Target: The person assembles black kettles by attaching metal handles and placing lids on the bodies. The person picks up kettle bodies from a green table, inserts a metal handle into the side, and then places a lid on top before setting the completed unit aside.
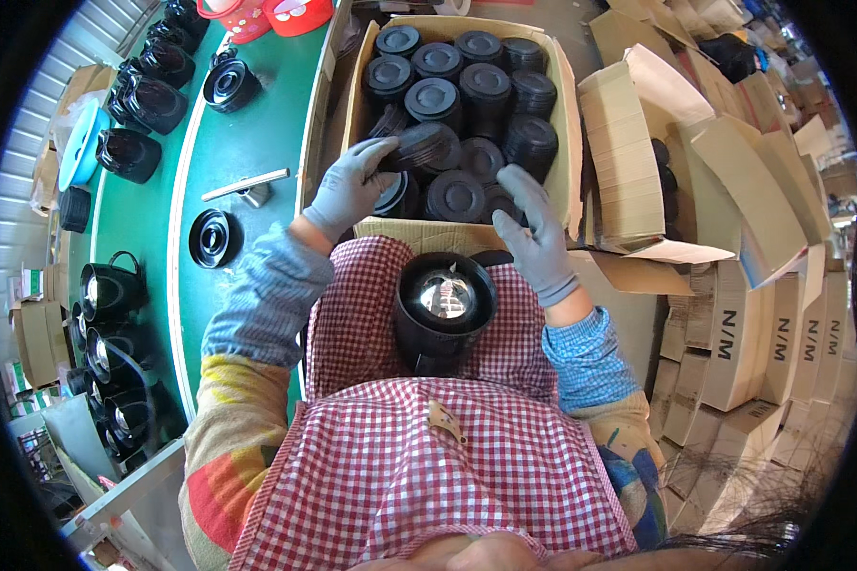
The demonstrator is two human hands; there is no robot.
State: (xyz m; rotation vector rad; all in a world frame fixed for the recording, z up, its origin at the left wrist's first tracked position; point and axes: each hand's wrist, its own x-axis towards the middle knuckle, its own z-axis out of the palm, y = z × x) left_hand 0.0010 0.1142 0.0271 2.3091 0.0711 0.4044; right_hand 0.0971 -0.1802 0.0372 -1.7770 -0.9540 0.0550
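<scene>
My left hand (350, 188), in a grey glove, grips a tilted stack of black lids (427, 148) by its left side, over the near left part of an open cardboard box (562, 124). That box is packed with more stacks of round black lids (433, 100). Gloved in grey too, my right hand (540, 238) is held above the box's near right corner, fingers apart and nothing in them. A black mug (428, 344) with a shiny metal inside stands mouth up in my lap, on the red checked apron (428, 447).
To the left runs a green conveyor table (248, 143) with black mugs (129, 154), a black lid (214, 238) and a metal-handled tool (248, 187). At right are an open carton (628, 143) and stacked cardboard boxes (724, 333). Red tubs (295, 14) stand at the far end.
</scene>
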